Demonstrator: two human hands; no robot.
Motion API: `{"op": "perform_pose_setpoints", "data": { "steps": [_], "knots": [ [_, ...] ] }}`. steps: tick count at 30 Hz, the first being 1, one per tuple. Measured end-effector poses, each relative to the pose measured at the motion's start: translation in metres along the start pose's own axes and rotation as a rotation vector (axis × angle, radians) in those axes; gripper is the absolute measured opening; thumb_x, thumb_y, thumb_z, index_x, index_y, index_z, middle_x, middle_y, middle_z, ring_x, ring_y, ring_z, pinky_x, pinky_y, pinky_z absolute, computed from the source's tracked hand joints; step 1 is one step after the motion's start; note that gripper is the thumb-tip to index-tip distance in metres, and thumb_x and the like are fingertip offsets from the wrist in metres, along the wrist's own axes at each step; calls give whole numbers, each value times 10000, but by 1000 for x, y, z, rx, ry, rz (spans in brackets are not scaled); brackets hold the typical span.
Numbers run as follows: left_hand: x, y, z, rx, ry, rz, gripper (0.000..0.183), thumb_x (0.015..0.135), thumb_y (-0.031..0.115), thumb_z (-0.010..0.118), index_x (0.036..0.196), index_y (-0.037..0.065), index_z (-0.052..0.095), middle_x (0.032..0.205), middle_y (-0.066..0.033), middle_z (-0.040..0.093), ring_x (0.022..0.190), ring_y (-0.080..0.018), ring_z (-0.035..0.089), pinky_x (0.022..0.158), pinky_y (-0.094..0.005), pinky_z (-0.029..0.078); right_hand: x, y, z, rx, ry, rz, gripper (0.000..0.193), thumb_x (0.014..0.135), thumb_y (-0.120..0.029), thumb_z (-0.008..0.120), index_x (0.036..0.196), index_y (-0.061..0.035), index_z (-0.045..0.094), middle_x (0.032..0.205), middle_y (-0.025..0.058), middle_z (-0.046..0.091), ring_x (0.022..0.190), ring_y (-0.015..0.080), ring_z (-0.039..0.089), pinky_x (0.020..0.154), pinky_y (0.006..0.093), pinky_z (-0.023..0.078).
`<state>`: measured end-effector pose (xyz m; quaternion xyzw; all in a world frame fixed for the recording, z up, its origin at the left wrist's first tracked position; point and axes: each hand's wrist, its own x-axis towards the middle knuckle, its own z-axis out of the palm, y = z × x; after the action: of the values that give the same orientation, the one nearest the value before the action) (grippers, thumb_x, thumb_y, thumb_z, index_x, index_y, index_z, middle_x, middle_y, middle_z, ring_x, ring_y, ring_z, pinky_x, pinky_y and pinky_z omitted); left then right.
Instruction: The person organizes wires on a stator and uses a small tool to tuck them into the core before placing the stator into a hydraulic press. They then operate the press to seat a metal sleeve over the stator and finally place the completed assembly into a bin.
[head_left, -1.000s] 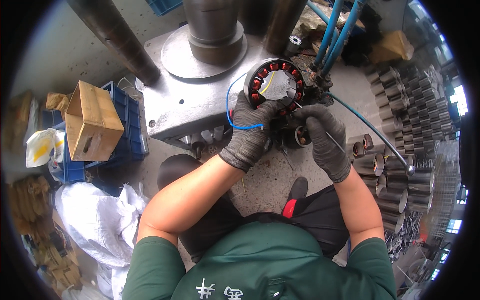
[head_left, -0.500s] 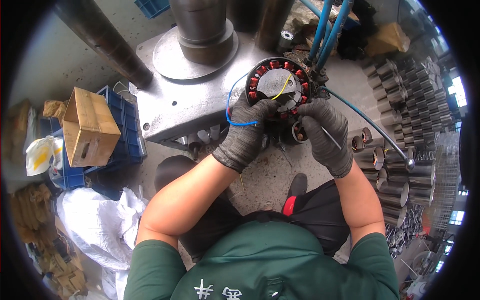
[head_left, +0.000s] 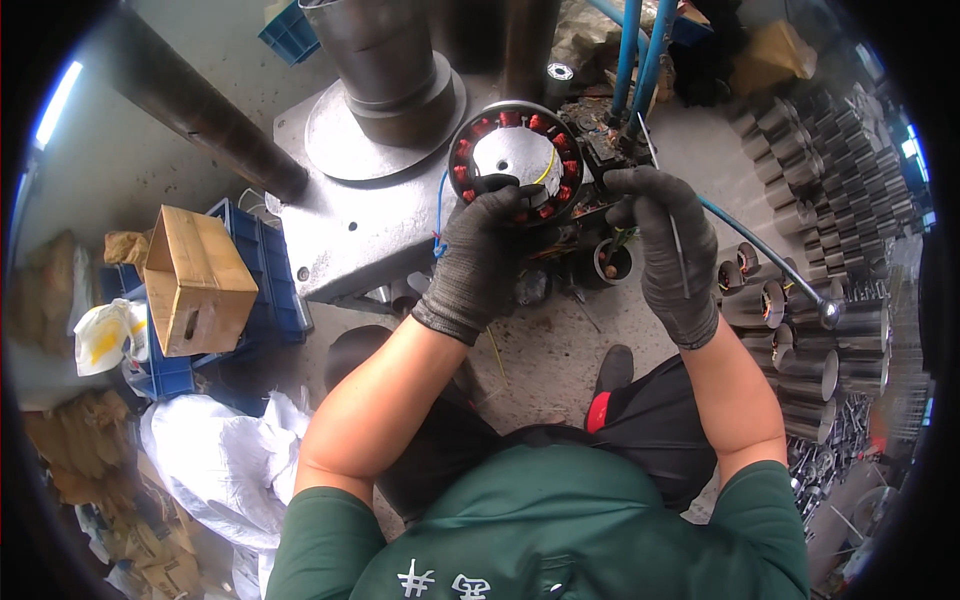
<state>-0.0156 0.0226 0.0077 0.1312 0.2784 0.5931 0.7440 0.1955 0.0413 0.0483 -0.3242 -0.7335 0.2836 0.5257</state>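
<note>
My left hand (head_left: 478, 262), in a dark knit glove, holds up a round motor stator (head_left: 515, 162) with red-brown copper coils around a grey metal centre. A blue wire (head_left: 439, 215) and a yellow wire hang from the stator. My right hand (head_left: 663, 250), also gloved, is closed around a thin metal rod tool (head_left: 668, 215) just right of the stator, its tip pointing up towards the stator's right edge. Both hands are raised in front of a grey press machine.
A grey metal press base (head_left: 350, 225) with a thick cylinder (head_left: 372, 55) stands ahead. A cardboard box (head_left: 195, 280) rests on blue crates (head_left: 265, 265) at left. Stacked metal cylinders (head_left: 830, 200) fill the right. White sacks (head_left: 215, 460) lie lower left. Blue hoses (head_left: 640, 45) rise behind.
The stator has been turned so its grey flat face shows. My right hand has drawn a little away to the right with the rod.
</note>
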Motion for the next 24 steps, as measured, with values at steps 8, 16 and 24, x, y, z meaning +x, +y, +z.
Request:
{"op": "perform_pose_setpoints", "data": {
  "steps": [8,16,24],
  "knots": [
    [-2,-6,9,1,-66,-28,495,1025,387,615,1345,14,556,1295,-178,673,1178,-302,665,1037,-436,543,-8,24,18,-126,-99,-39,759,811,-308,917,1407,-41,528,1398,183,588,1266,330,609,1076,439,508],
    [-7,-11,13,4,-139,-128,573,975,596,675,1201,76,592,1260,-168,684,1075,-278,711,885,-383,608,-1,30,27,-287,-109,-149,1142,755,-352,943,1638,-147,249,1617,218,400,1449,383,467,1175,502,437],
    [-4,-25,1,-139,-108,-208,665,1039,626,536,1521,174,461,1353,-34,623,1018,-153,674,830,-309,597,13,16,28,-592,-193,-587,471,904,-426,766,1300,-208,635,1416,56,649,1422,360,521,1209,565,331]
  ]
}}
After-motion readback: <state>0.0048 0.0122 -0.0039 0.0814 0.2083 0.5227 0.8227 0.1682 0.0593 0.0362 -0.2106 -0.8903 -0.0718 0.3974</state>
